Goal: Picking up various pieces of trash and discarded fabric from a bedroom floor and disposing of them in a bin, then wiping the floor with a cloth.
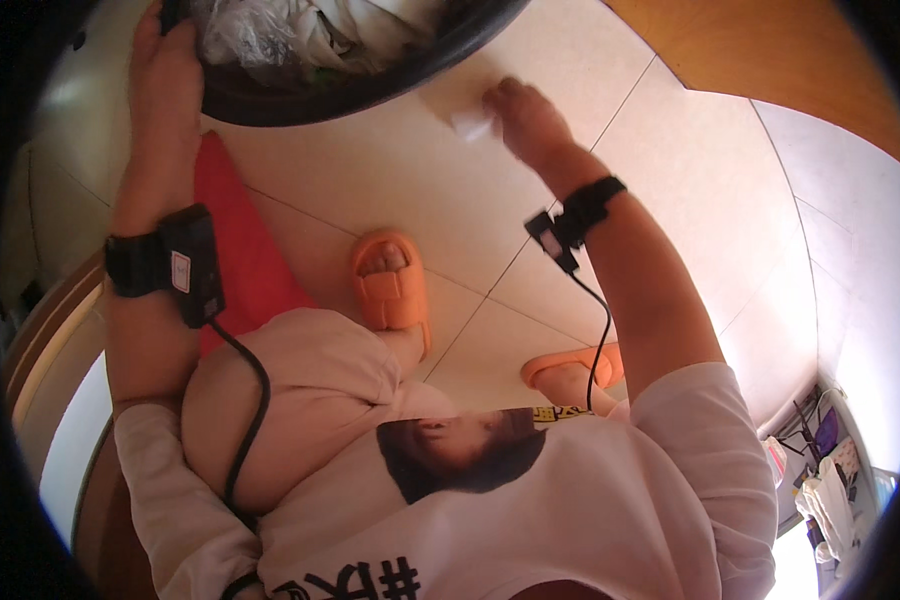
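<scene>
A dark, round-rimmed bin [280,112] fills the top of the view. Crumpled clear plastic [255,40] and white, sheet-like waste [380,30] lie inside it. At the bin's left side is my left hand [165,75], its fingers closed on the dark rim and partly cut off by the view's edge. To the right of the bin and apart from it, my right hand [525,120] is held over the floor with curled fingers. A small, whitish, partly see-through scrap [473,127] shows at its fingertips, blurred, so its kind is unclear.
Light floor tiles [460,220] lie below, with my orange slippers [390,285] on them. A red, pointed piece [240,250] stands beside my left forearm. Wooden furniture [790,50] is at the upper right. Several mixed items [825,490] sit at the lower right.
</scene>
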`<state>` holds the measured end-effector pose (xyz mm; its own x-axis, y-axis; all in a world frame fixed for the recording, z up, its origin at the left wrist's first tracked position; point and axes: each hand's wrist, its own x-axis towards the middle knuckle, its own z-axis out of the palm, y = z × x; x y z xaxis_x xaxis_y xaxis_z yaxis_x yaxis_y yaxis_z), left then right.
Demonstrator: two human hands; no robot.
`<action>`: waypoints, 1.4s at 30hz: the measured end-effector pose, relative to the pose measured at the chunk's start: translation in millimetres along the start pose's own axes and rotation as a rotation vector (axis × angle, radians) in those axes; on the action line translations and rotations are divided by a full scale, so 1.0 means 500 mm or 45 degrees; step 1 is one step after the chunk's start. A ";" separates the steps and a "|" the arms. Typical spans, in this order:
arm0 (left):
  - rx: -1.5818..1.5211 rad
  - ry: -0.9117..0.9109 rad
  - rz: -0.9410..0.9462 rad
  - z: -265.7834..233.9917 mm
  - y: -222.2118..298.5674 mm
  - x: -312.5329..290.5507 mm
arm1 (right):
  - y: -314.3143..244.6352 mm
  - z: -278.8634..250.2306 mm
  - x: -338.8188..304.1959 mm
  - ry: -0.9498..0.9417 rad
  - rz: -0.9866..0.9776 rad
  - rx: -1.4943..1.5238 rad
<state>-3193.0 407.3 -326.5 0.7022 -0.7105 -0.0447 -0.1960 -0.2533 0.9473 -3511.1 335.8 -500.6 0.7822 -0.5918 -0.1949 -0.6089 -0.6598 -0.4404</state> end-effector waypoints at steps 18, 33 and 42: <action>-0.077 0.029 -0.022 0.013 0.018 -0.013 | -0.004 0.024 -0.258 0.214 0.665 0.640; -0.089 -0.021 0.012 0.007 -0.001 -0.003 | -0.044 0.045 -0.143 0.223 0.608 0.398; -0.969 -0.147 0.135 -0.040 -0.096 0.086 | 0.026 -0.013 -0.190 0.505 0.788 1.326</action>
<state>-3139.8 401.9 -367.8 0.6220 -0.7803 0.0652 0.2954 0.3109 0.9034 -3594.1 380.5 -482.2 0.2033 -0.8854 -0.4181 -0.3247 0.3418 -0.8819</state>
